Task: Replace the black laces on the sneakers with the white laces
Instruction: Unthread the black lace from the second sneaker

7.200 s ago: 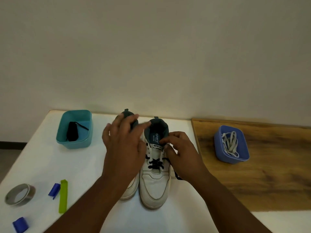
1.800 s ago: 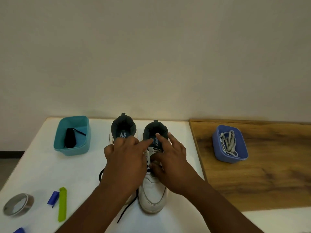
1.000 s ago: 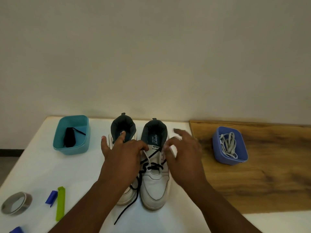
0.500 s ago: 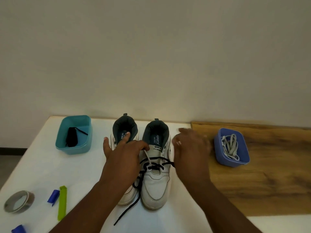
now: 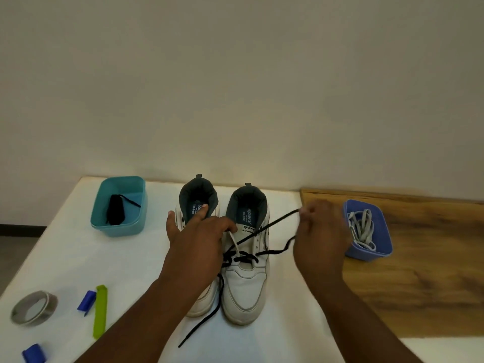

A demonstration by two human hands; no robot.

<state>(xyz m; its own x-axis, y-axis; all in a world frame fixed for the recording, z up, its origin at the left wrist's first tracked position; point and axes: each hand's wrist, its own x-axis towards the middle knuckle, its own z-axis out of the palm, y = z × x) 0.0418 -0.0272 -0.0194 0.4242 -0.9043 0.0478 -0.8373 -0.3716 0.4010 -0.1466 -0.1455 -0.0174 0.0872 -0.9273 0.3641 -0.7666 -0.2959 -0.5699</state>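
The right hand point(image 5: 318, 231) pinches the black lace point(image 5: 272, 225), drawing it toward 2 o'clock from the right sneaker point(image 5: 246, 279) (mid-desk); the left hand point(image 5: 199, 242) lies loosely spread on the left sneaker point(image 5: 197, 203).

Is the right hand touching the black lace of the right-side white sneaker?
Touching: the head view shows the right hand pinching the black lace taut above the sneaker.

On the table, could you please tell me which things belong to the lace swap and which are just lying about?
Belongs to the job:
right sneaker
left sneaker
black lace, pinched by the right hand
left hand, steadying the sneakers
white laces in the blue tub
teal tub holding a removed black lace

Lying about:
tape roll
green clip
blue clips
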